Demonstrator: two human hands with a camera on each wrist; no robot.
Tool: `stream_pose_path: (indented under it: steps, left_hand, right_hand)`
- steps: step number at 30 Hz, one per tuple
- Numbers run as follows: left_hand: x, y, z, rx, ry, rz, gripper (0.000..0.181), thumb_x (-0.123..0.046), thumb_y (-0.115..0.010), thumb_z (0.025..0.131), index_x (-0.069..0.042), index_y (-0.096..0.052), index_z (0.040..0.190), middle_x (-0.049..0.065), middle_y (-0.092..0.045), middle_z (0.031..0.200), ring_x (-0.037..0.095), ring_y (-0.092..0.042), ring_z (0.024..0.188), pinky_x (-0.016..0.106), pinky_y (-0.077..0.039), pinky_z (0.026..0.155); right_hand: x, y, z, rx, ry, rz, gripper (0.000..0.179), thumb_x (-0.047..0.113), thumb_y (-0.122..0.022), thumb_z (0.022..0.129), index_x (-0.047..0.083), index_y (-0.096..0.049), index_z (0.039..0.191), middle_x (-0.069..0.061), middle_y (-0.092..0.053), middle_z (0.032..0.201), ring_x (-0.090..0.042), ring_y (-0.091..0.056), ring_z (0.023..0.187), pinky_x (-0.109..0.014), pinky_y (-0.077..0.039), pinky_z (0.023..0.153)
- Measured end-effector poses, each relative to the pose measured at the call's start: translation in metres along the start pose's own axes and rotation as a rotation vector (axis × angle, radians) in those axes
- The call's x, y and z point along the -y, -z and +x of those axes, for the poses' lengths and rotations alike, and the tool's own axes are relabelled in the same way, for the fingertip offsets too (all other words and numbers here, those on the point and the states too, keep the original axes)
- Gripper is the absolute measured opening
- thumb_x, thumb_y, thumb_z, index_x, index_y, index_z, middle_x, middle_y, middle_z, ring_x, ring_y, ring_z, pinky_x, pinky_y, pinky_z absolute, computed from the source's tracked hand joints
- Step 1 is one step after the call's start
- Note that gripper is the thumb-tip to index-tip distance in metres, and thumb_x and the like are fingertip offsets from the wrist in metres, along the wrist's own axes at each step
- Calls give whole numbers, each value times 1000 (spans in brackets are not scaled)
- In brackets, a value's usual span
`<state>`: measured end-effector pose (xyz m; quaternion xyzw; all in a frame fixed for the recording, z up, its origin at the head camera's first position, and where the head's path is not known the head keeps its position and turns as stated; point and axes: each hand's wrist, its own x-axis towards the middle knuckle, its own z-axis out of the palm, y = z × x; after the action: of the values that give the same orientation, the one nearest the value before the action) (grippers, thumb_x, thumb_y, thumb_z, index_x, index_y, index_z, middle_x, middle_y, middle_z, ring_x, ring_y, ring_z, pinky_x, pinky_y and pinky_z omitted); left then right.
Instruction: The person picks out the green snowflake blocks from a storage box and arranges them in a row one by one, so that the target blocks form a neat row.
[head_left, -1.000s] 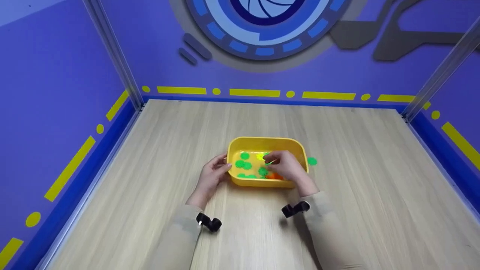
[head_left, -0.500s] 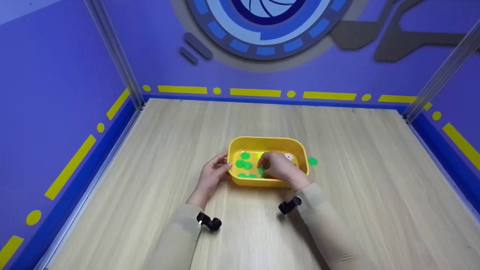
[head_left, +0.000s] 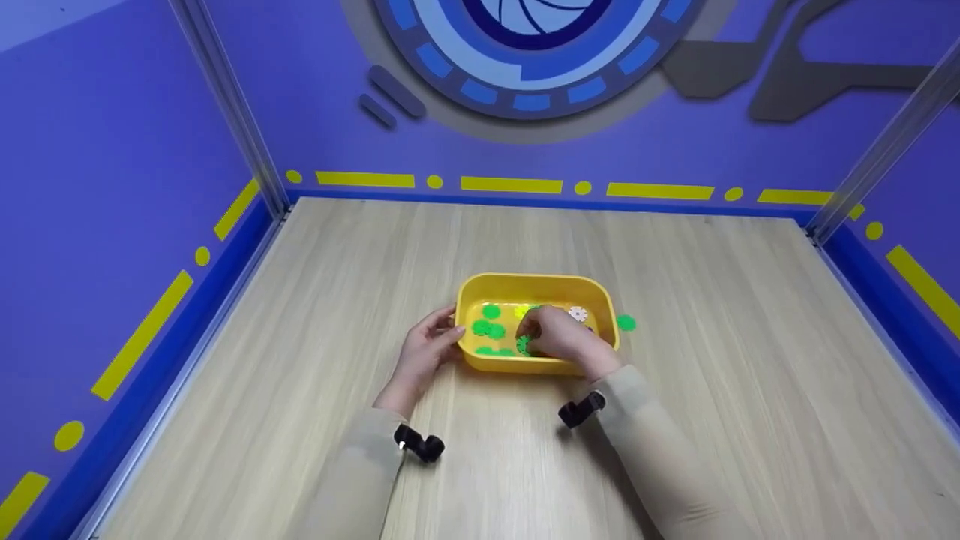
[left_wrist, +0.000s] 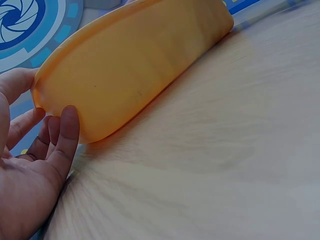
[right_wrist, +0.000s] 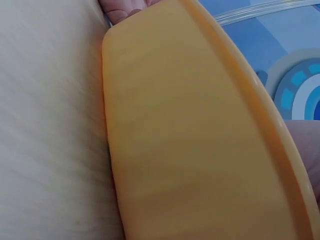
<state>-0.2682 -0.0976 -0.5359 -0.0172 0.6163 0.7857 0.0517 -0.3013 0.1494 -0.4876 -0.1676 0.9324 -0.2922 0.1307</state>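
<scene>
A yellow plastic tub [head_left: 534, 365] sits on the table, holding several small notched discs. My left hand [head_left: 421, 358] grips its left end, thumb at the rim; in the left wrist view its fingers [left_wrist: 67, 132] lie against the outer wall. My right hand [head_left: 561, 334] reaches down inside the tub, fingers bent, fingertips beside a green notched disc [head_left: 523, 344]. Whether it pinches that disc is hidden. Further green discs [head_left: 488, 328] lie in the left half, a yellow disc [head_left: 520, 310] near the back, and a white disc [head_left: 577, 313] at the right. The tub wall [right_wrist: 185, 120] covers most of the right hand's work in the right wrist view.
One green disc [head_left: 626, 322] lies on the wooden table [head_left: 360, 277] just outside the tub's right end. Blue-purple panels [head_left: 480, 150] with metal corner posts [head_left: 232, 97] enclose the table at the back and sides.
My right hand has moved slightly left and down inside the tub, and the white disc has come into view behind it. My left hand keeps its grip on the tub's left end.
</scene>
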Motion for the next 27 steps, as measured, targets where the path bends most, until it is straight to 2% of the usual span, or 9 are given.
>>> stream_pose_path:
  steps: [5, 8, 14, 18, 22, 27]
  left_hand:
    - [0, -1, 0, 5, -2, -25, 54, -4, -67, 96, 0, -52, 147, 9, -57, 116, 16, -61, 95, 26, -59, 71]
    - [1, -1, 0, 6, -2, -28, 53, -4, -67, 96, 0, -52, 147, 9, -57, 117, 17, -61, 96, 26, -60, 72]
    - [0, -1, 1, -8, 2, -11, 52, -4, -66, 96, -1, -53, 146, 9, -57, 117, 13, -61, 96, 25, -60, 73]
    - [1, -1, 1, -10, 6, -6, 53, -4, -66, 97, -1, -53, 147, 11, -57, 119, 14, -61, 96, 25, -60, 73]
    - [2, -1, 0, -10, 10, 3, 53, -6, -67, 97, -2, -53, 147, 10, -56, 119, 16, -61, 97, 26, -61, 73]
    - [1, -1, 1, -17, 11, -1, 52, -5, -67, 97, -4, -54, 147, 9, -57, 118, 17, -61, 98, 26, -61, 74]
  right_hand:
    - [-2, 6, -2, -58, 51, -10, 10, 2, -76, 85, 11, -74, 89, -3, -71, 88, -17, -60, 85, -36, -53, 86]
    - [-4, 11, -6, -80, 42, 6, 9, 6, -78, 87, 12, -71, 85, -2, -69, 85, -17, -58, 81, -34, -51, 80]
    - [-10, 22, -17, -133, 36, 58, 6, 7, -77, 90, 9, -72, 93, -5, -68, 89, -18, -60, 81, -29, -50, 73]
    - [-15, 28, -24, -177, 54, 117, 11, 4, -74, 90, 5, -74, 101, -8, -70, 92, -18, -63, 78, -28, -52, 68]
    - [-20, 33, -31, -204, 65, 175, 14, 2, -73, 91, 1, -75, 105, -12, -72, 96, -22, -68, 81, -31, -58, 73]
    - [-26, 43, -39, -220, -9, 220, 18, 4, -71, 94, 2, -76, 112, -16, -73, 107, -27, -69, 93, -40, -60, 86]
